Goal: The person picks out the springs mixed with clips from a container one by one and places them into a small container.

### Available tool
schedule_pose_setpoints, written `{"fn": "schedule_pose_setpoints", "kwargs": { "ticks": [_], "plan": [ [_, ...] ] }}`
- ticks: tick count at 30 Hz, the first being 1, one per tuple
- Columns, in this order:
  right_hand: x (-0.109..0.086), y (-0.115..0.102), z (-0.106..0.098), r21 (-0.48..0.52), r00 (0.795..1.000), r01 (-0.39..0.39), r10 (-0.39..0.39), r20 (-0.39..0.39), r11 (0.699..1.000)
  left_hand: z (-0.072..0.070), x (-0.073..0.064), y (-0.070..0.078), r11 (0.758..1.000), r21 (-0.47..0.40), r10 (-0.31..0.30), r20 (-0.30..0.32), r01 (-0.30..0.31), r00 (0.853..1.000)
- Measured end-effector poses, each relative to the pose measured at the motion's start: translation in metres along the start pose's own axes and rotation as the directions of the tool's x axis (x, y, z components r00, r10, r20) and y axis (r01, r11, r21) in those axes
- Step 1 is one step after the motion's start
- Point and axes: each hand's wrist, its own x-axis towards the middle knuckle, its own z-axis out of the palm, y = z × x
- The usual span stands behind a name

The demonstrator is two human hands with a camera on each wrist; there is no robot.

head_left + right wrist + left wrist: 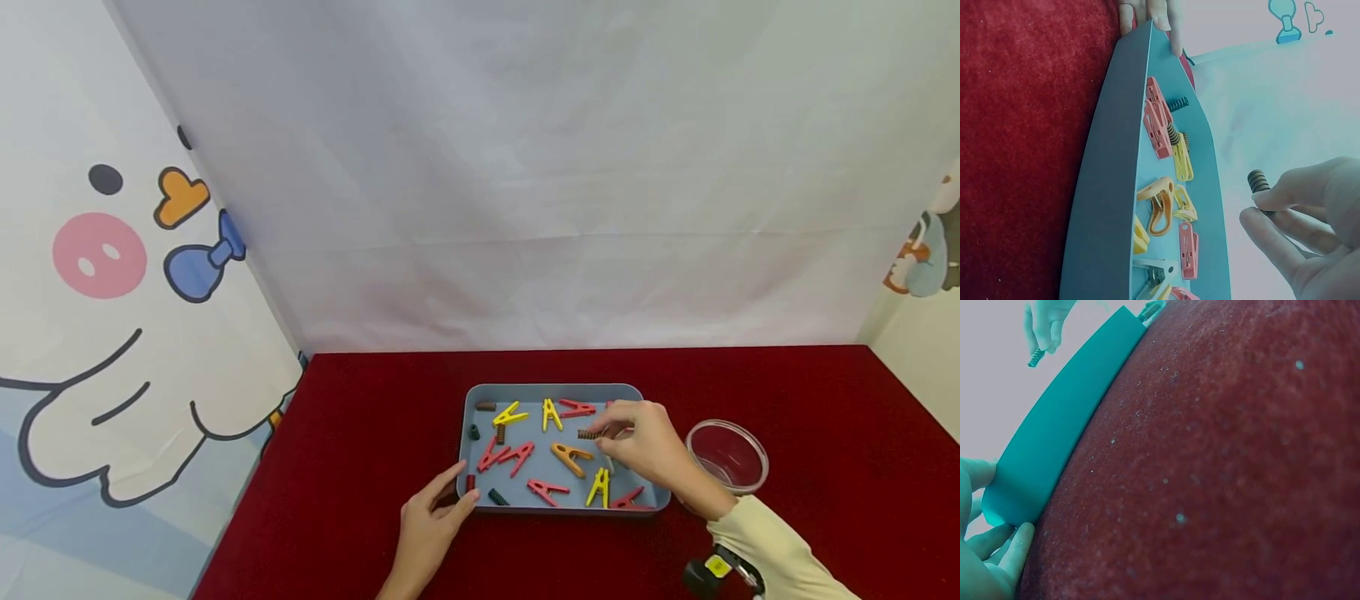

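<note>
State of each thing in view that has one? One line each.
Left hand, holding the tray's near left corner
Right hand, pinching a brown spring
Held spring, above the tray
Tray, upright on the red cloth
Red clips, loose in tray
Yellow clips, loose in tray
Bowl, upright, uncovered

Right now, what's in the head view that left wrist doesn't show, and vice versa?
Head only: the orange clip, red clips and yellow clips, plus the cartoon print on the side backdrop.

Left wrist only: pale specks and close-up texture on the red cloth.

Both: the cloth, the tray, the left hand holding its near-left corner, and the right hand pinching a coil spring.
</note>
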Motion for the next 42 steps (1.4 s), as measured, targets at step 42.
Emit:
{"fn": "schedule_pose_setpoints", "kwargs": {
  "ticks": [42],
  "plan": [
    [-0.021, -0.010, -0.038, -0.001, 1.000, -0.009, 0.009, -0.022, 1.000, 0.001, -0.001, 0.000, 1.000, 0.024, 0.012, -0.026, -0.011, 1.000]
  ]
}}
